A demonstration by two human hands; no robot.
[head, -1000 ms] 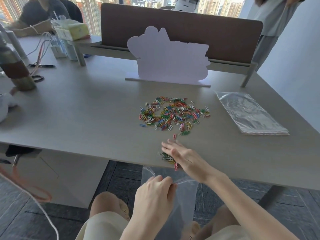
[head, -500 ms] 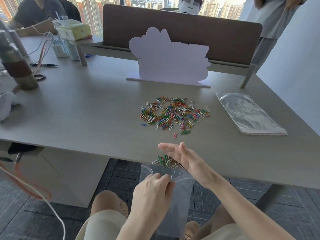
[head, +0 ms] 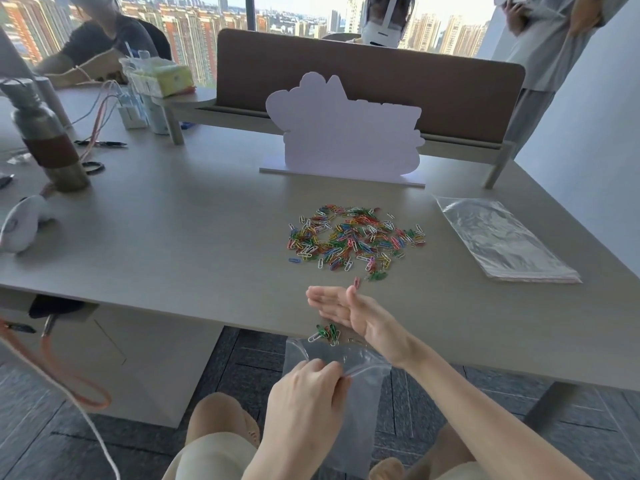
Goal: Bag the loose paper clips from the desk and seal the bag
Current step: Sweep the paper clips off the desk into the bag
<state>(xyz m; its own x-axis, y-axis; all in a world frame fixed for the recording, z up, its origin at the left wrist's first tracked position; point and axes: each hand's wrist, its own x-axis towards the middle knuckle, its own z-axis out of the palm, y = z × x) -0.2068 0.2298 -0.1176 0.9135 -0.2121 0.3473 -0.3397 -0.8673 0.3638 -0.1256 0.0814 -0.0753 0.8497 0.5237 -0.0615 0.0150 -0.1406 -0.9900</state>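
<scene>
A heap of coloured paper clips [head: 356, 237] lies in the middle of the grey desk [head: 194, 244]. One pink clip [head: 356, 282] lies apart, nearer me. A small bunch of clips [head: 327, 333] sits at the desk's front edge, right above the open mouth of a clear zip bag [head: 332, 403]. My left hand [head: 304, 400] pinches the bag's near rim below the desk edge. My right hand [head: 349, 308] is flat with fingers apart, edge-on to the desk, just behind the small bunch and holding nothing.
A stack of clear bags [head: 502, 237] lies at the right. A white cut-out sign [head: 346, 133] stands behind the clips, before a brown divider [head: 370, 77]. A metal bottle [head: 48, 140], cables and a white object [head: 20, 223] are at the left. Other people stand behind.
My right hand swept a small bunch of clips from the desk to its front edge, over the bag's mouth. My left hand kept hold of the bag.
</scene>
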